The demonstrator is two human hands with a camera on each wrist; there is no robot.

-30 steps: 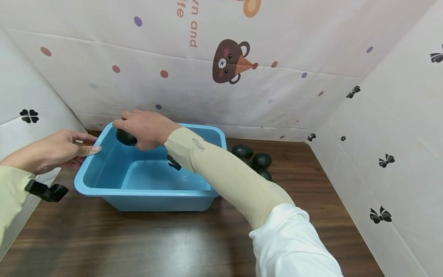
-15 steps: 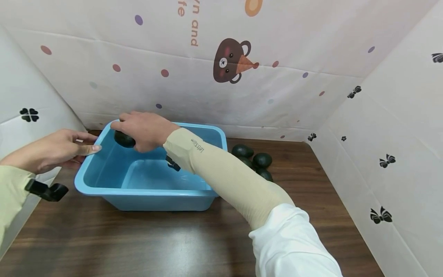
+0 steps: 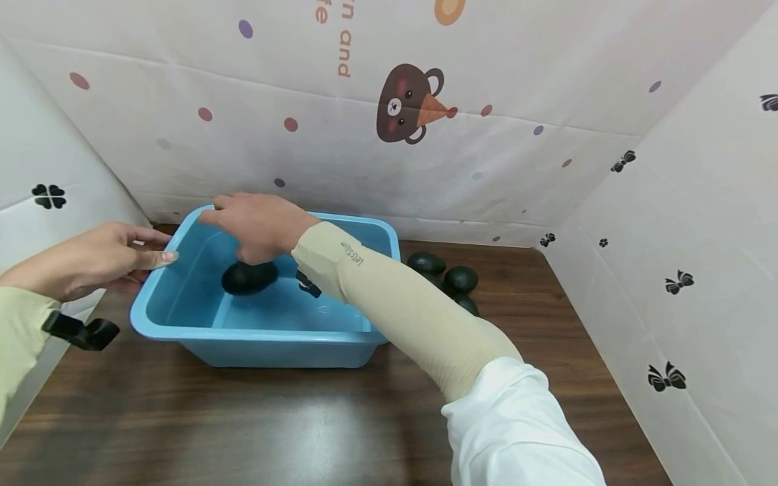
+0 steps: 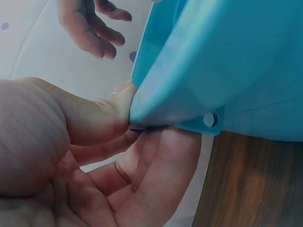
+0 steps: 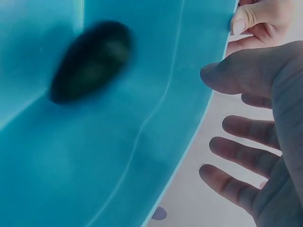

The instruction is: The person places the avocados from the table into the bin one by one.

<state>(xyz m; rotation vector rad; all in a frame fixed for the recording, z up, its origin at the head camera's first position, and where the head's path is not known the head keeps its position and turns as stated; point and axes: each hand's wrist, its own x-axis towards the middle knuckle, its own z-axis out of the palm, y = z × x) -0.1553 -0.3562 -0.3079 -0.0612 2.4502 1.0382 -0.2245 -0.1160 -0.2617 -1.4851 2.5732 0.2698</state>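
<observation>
A blue plastic basin [image 3: 273, 335] stands on the wooden table. My left hand [image 3: 112, 260] pinches its left rim, thumb on top and fingers underneath, as the left wrist view shows close up. Over the basin's back left part, my right hand [image 3: 258, 226] is held with fingers spread and nothing between them; its fingers [image 5: 241, 153] show apart in the right wrist view. Below it, a dark green avocado [image 3: 249, 278] is inside the basin, blurred in the right wrist view and separate from the hand.
Several more avocados [image 3: 460, 279] lie in a cluster on the table [image 3: 523, 324] to the right of the basin, partly hidden by my right sleeve [image 3: 401, 297]. A printed white sheet [image 3: 316, 155] rises behind the basin, and others flank the table.
My right hand has let go of the avocado, which has dropped from its grip into the basin. The left hand keeps its hold on the rim.
</observation>
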